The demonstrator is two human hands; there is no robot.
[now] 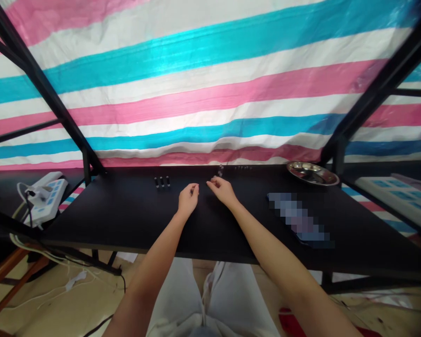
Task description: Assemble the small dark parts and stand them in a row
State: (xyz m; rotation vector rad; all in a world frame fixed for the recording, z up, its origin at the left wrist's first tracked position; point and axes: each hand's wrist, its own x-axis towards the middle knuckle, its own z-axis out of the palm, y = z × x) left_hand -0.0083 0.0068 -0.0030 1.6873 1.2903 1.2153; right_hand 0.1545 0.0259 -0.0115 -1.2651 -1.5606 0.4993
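Your two sets of fingers, the left fingers [194, 187] and the right fingers [213, 184], share one desk [126, 215]. Left of both you count three small dark cylinders [162, 181]; beyond the right fingers, several tiny pieces [245, 168], too small to number; to their right, one metal plate [312, 174] and one pixelated flat item [298, 219].

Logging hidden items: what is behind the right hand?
Small shiny pieces on the table, then the striped sheet farther back; whatever the right hand itself covers cannot be seen.
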